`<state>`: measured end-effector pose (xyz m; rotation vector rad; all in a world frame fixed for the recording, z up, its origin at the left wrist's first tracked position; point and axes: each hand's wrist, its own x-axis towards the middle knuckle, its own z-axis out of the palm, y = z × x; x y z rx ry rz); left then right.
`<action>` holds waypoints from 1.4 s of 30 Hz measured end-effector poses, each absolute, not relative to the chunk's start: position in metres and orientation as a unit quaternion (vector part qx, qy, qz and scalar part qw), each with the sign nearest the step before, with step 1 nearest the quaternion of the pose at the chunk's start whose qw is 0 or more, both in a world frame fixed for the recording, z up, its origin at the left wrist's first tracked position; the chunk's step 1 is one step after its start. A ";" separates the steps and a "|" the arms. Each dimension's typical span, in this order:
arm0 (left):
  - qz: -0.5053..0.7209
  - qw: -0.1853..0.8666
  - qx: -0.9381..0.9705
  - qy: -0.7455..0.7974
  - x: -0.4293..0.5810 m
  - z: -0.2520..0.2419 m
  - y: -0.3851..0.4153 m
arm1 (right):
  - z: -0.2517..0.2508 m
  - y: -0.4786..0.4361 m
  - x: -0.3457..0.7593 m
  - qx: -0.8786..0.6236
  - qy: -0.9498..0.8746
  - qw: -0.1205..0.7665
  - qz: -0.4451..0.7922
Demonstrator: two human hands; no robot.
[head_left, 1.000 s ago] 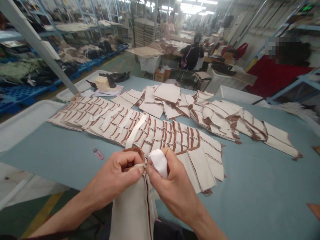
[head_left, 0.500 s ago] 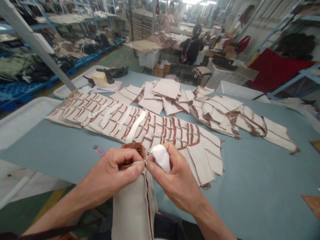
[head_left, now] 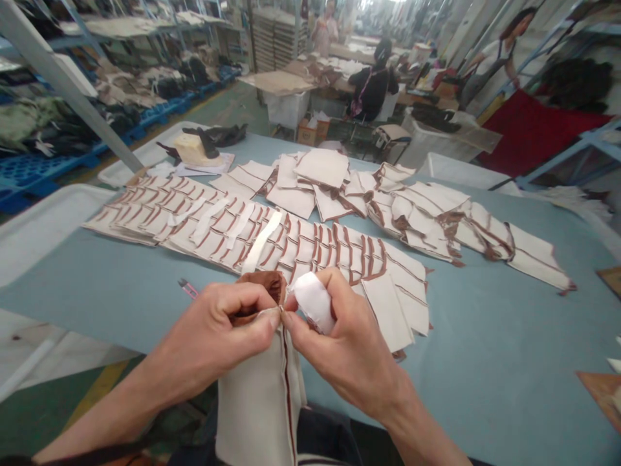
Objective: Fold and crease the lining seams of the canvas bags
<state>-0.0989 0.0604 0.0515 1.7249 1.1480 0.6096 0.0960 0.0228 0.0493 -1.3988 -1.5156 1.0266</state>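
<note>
A cream fabric piece with a brown lining (head_left: 255, 395) hangs upright before me, its brown-edged seam running down the right side. My left hand (head_left: 233, 323) pinches its top edge at the seam between thumb and forefinger. Thumb and finger of my right hand (head_left: 339, 330) close on the same seam corner, touching the left fingertips. A white wad of cloth or wrapping (head_left: 314, 302) sits at the right forefinger; whether it is wrapped round a finger or held is unclear. Partly behind my left hand, pink thread snips (head_left: 187, 287) lie on the blue-grey table (head_left: 490, 336).
Overlapping rows of cream pieces with brown edges (head_left: 242, 236) spread across the table, with white strips (head_left: 262, 243) on them. A loose heap of similar pieces (head_left: 323, 168) lies behind. At the back left is a yellowish block (head_left: 194, 150). Co-workers (head_left: 373, 84) are beyond the table.
The view has shifted slightly. Both hands keep their pinch at the seam with little movement. At the back right, a person stands farther right than before.
</note>
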 end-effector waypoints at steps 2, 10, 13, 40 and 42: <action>0.256 0.449 0.718 0.466 -0.098 0.053 0.059 | 0.050 0.022 0.098 -0.554 -0.608 0.405 0.399; 0.283 0.420 0.734 0.452 -0.098 0.050 0.057 | 0.052 0.025 0.101 -0.553 -0.595 0.393 0.431; 0.282 0.423 0.736 0.448 -0.100 0.050 0.056 | 0.055 0.028 0.102 -0.548 -0.589 0.386 0.450; 0.239 0.619 0.596 0.452 -0.102 0.048 0.063 | 0.050 0.039 0.096 -0.465 -0.487 0.412 0.614; 0.256 0.679 0.543 0.423 -0.104 0.041 0.062 | 0.049 0.042 0.099 -0.426 -0.463 0.398 0.668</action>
